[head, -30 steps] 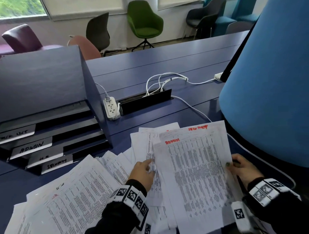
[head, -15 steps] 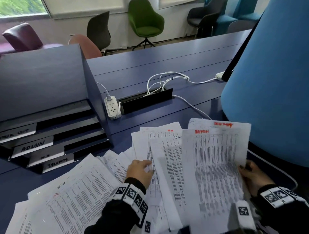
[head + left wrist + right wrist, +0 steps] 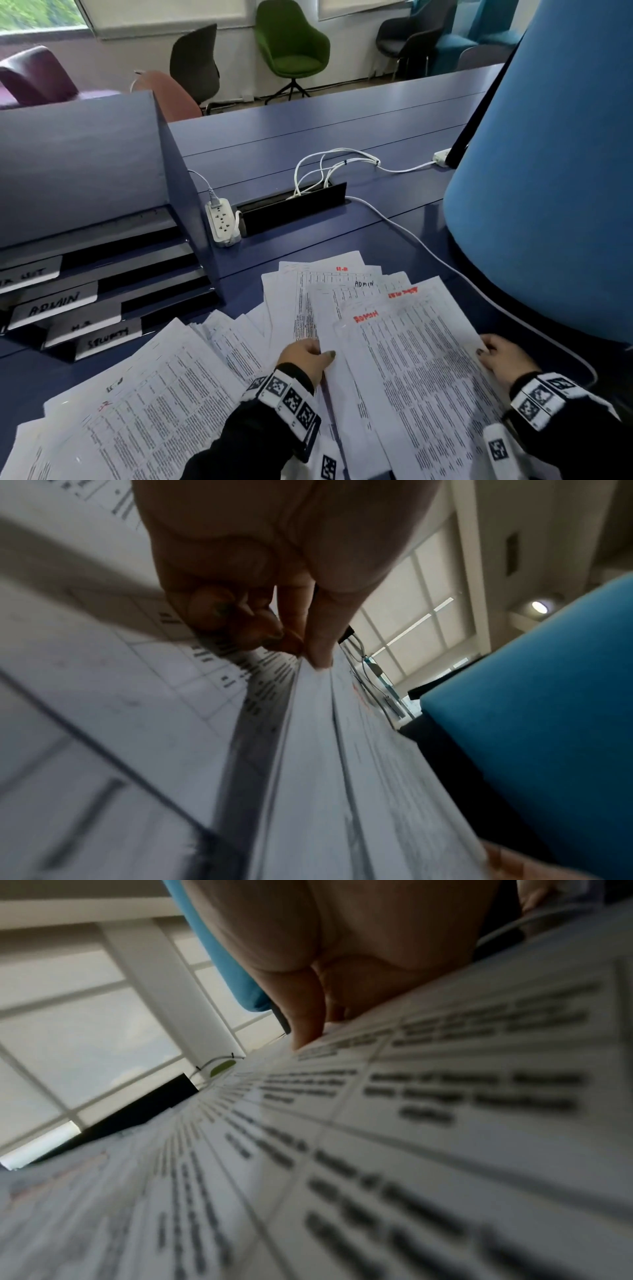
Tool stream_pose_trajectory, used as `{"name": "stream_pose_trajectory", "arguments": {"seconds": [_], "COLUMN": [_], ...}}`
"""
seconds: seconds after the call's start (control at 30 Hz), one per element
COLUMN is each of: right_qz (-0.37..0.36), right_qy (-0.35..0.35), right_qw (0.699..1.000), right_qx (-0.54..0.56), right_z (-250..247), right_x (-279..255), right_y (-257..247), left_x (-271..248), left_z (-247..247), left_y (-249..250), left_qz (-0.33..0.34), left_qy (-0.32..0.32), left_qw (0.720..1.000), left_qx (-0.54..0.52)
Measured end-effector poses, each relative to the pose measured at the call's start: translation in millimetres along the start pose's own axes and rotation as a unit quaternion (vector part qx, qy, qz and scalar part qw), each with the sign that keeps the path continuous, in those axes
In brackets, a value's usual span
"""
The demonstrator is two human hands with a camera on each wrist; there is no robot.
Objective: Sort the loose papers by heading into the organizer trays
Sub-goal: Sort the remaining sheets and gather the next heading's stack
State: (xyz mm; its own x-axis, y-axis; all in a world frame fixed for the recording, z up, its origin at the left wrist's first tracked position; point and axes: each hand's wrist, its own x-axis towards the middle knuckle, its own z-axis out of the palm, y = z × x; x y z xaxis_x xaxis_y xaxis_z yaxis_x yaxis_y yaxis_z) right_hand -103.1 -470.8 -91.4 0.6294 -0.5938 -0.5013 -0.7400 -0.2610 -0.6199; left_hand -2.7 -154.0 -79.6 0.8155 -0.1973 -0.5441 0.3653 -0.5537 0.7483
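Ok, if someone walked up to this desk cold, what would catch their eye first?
Probably the fan of printed papers across the near side of the blue desk, several headed in red, with the left hand and right hand each gripping an edge of the sheets. Next, the big blue curved panel looming on the right. Then the dark organizer trays on the left, one labelled ADMIN.

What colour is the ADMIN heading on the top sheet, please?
Red, on the white printed sheet; the head view shows it best.

Black sleeves [image 3: 239,442] — white wristbands [image 3: 287,399] (square black markers), dark-painted nails [image 3: 330,354]
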Motion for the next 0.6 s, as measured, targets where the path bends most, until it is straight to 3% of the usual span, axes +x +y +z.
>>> {"name": "stream_pose_trajectory", "arguments": {"seconds": [0.13,0.2,0.43,0.5,0.6], "right_qz": [0.001,-0.003,-0.006,0.013,0.010], "right_qy": [-0.007,-0.012,-0.083,-0.083,-0.083], "right_qw": [0.999,0.998,0.994,0.991,0.990], "right_qx": [0.034,0.055,0.077,0.108,0.114], "right_z": [19.1,30.1,42.0,41.8,42.5], "right_x": [-5.1,-6.9,-19.7,-19.0,-18.5], "right_y": [-13.2,-20.9,-44.8,-46.7,-48.9], "left_x": [-1.2,-2.6,-8.6,-7.3,-2.8], "left_z": [-3.4,-5.8,-14.8,-21.0,-32.6], "left_y": [-5.4,-6.6,-16.3,-16.9,-18.5], "left_qz": [0.038,0.045,0.067,0.077,0.111], "left_qy": [0.033,0.003,-0.068,-0.069,-0.005], "left_qw": [0.999,0.998,0.991,0.993,0.989], "left_qx": [0.013,-0.049,-0.095,-0.065,0.101]}}
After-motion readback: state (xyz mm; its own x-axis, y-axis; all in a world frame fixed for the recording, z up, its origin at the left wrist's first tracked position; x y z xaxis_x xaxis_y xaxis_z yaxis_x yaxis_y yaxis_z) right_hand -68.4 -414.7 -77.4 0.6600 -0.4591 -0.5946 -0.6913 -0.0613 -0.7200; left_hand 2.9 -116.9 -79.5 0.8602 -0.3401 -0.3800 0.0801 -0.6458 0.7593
